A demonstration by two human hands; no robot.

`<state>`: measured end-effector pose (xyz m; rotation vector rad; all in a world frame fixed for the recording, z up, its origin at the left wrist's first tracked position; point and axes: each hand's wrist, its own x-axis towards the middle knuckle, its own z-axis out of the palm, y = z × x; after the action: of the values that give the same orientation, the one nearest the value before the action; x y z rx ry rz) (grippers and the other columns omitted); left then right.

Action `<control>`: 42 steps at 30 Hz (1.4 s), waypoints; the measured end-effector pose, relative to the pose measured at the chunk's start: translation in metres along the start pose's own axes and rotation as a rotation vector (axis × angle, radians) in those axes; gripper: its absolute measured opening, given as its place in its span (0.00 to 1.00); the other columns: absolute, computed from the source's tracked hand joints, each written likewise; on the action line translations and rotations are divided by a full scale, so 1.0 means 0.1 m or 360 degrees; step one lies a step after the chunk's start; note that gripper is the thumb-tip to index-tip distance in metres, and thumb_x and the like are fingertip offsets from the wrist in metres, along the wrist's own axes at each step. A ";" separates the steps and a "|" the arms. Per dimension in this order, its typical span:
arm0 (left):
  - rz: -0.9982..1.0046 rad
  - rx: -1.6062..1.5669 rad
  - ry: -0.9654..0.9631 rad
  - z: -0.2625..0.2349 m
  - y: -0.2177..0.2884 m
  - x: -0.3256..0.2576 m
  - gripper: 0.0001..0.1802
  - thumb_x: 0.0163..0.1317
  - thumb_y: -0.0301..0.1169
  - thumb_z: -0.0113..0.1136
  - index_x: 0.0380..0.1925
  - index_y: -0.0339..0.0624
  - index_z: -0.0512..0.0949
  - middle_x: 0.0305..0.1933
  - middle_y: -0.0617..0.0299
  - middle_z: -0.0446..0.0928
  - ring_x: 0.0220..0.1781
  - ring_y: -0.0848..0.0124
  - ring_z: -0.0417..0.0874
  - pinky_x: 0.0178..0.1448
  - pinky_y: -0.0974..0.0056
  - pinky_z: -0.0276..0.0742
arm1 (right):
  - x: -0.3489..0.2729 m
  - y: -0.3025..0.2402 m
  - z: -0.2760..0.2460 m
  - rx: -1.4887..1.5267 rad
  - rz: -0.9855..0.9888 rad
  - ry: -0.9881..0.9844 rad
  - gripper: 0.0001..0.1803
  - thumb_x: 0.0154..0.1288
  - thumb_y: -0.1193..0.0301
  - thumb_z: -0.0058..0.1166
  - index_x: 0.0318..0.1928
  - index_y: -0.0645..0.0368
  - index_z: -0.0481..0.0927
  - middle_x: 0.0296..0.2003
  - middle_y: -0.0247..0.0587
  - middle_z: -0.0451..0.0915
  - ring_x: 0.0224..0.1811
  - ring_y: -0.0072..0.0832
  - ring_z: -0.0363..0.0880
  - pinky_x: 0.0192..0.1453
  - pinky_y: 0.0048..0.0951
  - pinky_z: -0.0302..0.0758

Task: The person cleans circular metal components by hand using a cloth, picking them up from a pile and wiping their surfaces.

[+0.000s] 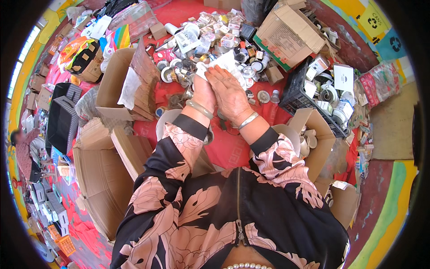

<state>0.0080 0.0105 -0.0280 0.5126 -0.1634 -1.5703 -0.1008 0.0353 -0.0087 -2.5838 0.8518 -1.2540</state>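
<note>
My left hand and my right hand are raised together over a red mat, both closed on a piece of white crumpled paper or wrapping held between them. The right hand lies flat over the front of it, the left grips it from the side. What the wrapping encloses is hidden by my fingers. Each wrist wears a bangle. Just beyond the hands lies a heap of small round tins, lids and little packets.
Open cardboard boxes stand at the left, lower left and upper right. A black plastic crate with tins is at the right. Another cardboard box sits beside my right arm. A person sits at the far left.
</note>
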 end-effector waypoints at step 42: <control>0.0163 0.0120 -0.0312 0.41 -0.08 -0.12 0.30 0.65 0.52 0.42 0.56 0.38 0.65 0.57 0.54 0.70 0.59 0.63 0.69 0.64 0.59 0.62 | 0.04 0.34 -0.28 0.2370 0.1722 0.0775 0.10 0.61 0.81 0.47 0.44 0.66 0.73 0.37 0.40 0.78 0.38 0.27 0.77 0.45 0.28 0.75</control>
<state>-0.0170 0.0143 0.0079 0.4019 -0.3937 -1.5171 -0.1349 0.0083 -0.0004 -0.5172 0.6882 -1.2543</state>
